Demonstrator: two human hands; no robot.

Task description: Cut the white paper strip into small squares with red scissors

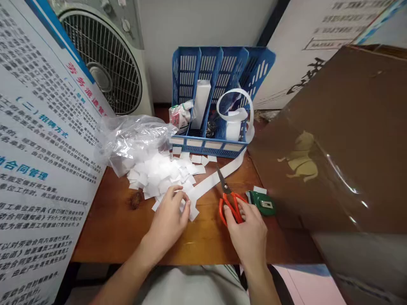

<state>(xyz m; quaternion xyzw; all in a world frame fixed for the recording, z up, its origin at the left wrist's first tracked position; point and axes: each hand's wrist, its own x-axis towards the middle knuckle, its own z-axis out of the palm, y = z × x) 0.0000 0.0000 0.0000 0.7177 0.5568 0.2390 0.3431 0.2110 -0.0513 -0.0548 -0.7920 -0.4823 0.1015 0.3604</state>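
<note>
My right hand is closed around the red handles of a pair of scissors. Their dark blades look nearly together and point away from me, with the tip over a long white paper strip. My left hand is at the near end of that strip, thumb and fingers curled close together. Whether a piece of paper is between the fingertips is not clear. Under and beyond the left hand spreads a heap of small cut white paper pieces. A green tape measure lies just right of the scissors.
A blue divided plastic basket stands behind the strip, holding a white box and a curled white roll. A clear plastic bag lies at left, before a fan. A brown box bounds the right side of the wooden table.
</note>
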